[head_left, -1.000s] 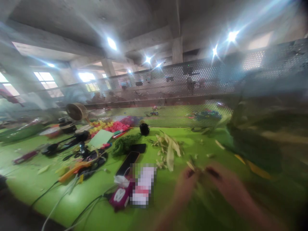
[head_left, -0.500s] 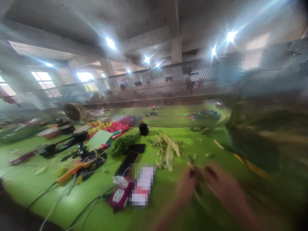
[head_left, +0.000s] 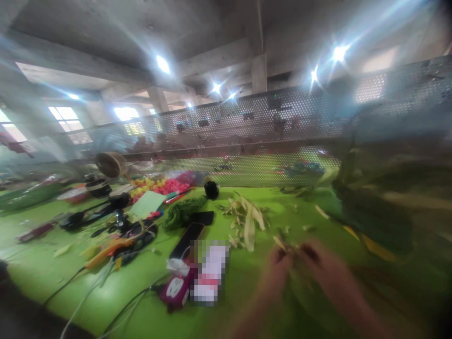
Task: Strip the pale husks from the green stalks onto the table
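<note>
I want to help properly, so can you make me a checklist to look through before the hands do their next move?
1. Left hand has a grip: ok, a pale strip sticks up from its fingers.
2. Right hand has a grip: cannot tell, its fingertips are blurred.
3. Loose pale pieces are close by: ok, they lie just beyond the left hand.
4. Orange tool is away from the hands: ok, it lies far to their left, past the dark phone.
5. Left part of the green table is tidy: not ok, tools and cords lie scattered there.
</note>
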A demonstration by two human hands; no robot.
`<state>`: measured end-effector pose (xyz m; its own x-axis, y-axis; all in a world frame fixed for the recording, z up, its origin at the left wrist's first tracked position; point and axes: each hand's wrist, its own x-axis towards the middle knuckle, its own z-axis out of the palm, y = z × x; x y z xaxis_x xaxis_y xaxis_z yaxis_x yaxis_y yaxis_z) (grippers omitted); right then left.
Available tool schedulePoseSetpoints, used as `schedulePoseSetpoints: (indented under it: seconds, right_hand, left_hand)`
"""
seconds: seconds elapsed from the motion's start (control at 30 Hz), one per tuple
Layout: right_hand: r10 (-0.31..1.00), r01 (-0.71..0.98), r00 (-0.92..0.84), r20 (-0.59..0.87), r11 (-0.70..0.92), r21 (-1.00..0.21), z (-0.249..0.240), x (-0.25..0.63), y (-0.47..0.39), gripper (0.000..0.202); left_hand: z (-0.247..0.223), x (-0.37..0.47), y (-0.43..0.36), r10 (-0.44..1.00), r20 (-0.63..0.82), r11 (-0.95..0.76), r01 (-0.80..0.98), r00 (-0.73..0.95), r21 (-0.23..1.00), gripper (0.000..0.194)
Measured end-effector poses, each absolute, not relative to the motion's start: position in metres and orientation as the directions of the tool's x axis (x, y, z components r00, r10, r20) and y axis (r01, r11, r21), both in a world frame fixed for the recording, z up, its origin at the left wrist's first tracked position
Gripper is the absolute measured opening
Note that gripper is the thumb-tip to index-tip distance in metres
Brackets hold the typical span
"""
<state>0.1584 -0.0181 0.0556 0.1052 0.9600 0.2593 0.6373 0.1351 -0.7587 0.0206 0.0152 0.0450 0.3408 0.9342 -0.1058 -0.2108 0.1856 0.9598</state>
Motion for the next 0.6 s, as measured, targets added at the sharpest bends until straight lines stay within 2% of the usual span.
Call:
schedulePoseSetpoints:
  seconds: [0.13, 0.27, 0.37, 0.6]
  right_hand:
    - [0.955, 0.563, 0.160, 0.251, 0.120, -0.818, 0.060, 0.155, -0.017, 0.026]
    - [0.964, 0.501, 0.155, 0.217, 0.112, -0.858, 0.065, 0.155, -0.016, 0.025]
    - [0.978, 0.542, 0.092, 0.189, 0.110, -0.833, 0.063, 0.154, -0.016, 0.025]
    - [0.966, 0.640, 0.065, 0.250, 0.152, -0.753, 0.053, 0.152, -0.018, 0.023]
  left_hand:
    - [0.049, 0.018, 0.015, 0.944, -0.023, 0.111, -0.252, 0.330, 0.961, 0.014]
    - [0.046, 0.015, 0.019, 0.959, -0.050, 0.128, -0.267, 0.280, 0.955, 0.015]
    - [0.041, 0.016, 0.023, 0.963, -0.074, 0.145, -0.264, 0.261, 0.954, 0.018]
    - [0.039, 0.020, 0.018, 0.961, -0.114, 0.186, -0.283, 0.252, 0.941, 0.021]
